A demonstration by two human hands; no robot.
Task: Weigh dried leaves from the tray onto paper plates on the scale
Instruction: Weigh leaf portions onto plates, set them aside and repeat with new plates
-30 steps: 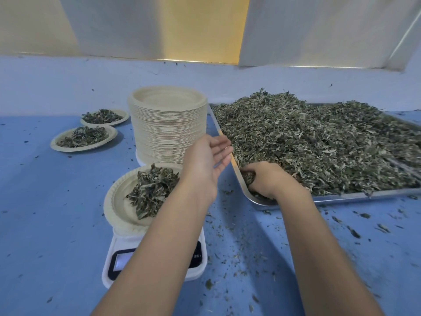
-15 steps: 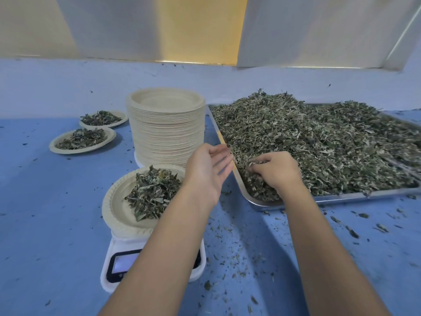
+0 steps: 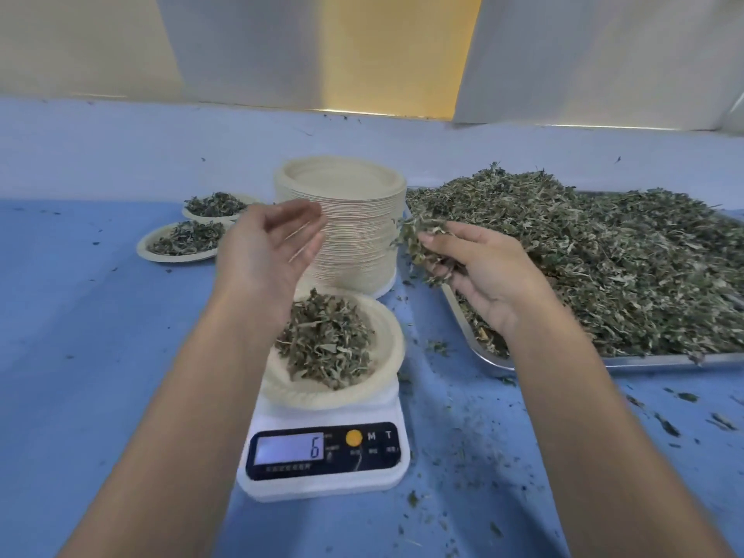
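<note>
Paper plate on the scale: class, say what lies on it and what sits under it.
A heap of dried leaves lies on the paper plate. Under it sits the white scale, reading 6. The plate hides the scale's platform.

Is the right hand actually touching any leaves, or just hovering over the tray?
Touching. The head view shows the right hand palm up, its fingers curled round a clump of dried leaves held above the tray at its left edge.

tray (image 3: 664, 359): cut off right | left hand (image 3: 267, 251) fingers (image 3: 300, 215): motion-blurred | scale (image 3: 326, 449) labels (image 3: 372, 450): unreadable
</note>
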